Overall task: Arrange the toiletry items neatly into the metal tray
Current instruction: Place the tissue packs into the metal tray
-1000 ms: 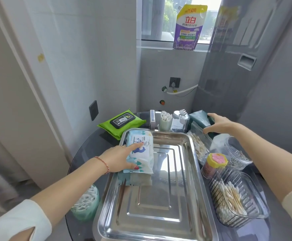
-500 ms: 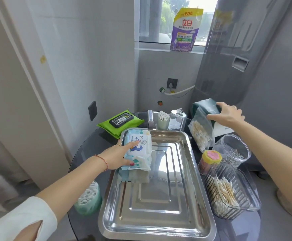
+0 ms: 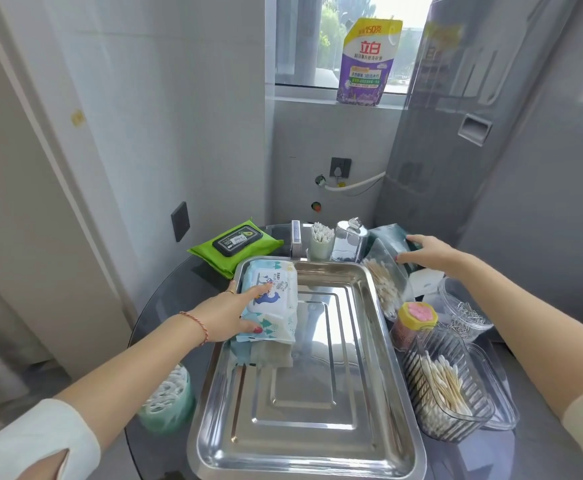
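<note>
**On the round glass table, both hands out over the toiletries**

Nearest to me sits the metal tray [image 3: 304, 441], its long axis running away from me, most of its stepped floor bare. Left of its near corner stands a green tub of white floss picks [image 3: 167, 400]; right of it, a ribbed clear box of cotton swabs [image 3: 446, 386] with a second clear container just beside it.

Further up, my left hand [image 3: 229, 315] lies spread and flat on the baby wipes pack [image 3: 272, 299], thumb at its near edge, index finger stretched over the lid. That pack lies in the tray's far left corner, lengthwise along the left wall, on top of another pale pack whose near end shows beneath it.

Across the tray, a small jar with a yellow and pink lid [image 3: 416, 318] stands beside a round clear tub of paper clips [image 3: 463, 311]. A clear bag of cotton swabs [image 3: 385, 284] leans against the tray's right rim. My right hand [image 3: 428, 252] rests palm down, fingers together, on a dark green packet [image 3: 392, 233]; I cannot tell whether it grips.

Beyond the far rim stand a cup of swabs [image 3: 321, 239] and a clear dispenser [image 3: 349, 239], with a green avocado wipes pack [image 3: 236, 245] to the left. The dark glass table [image 3: 165, 306] stands against pale tiled walls; a purple detergent pouch [image 3: 368, 62] stands on the window sill.
</note>
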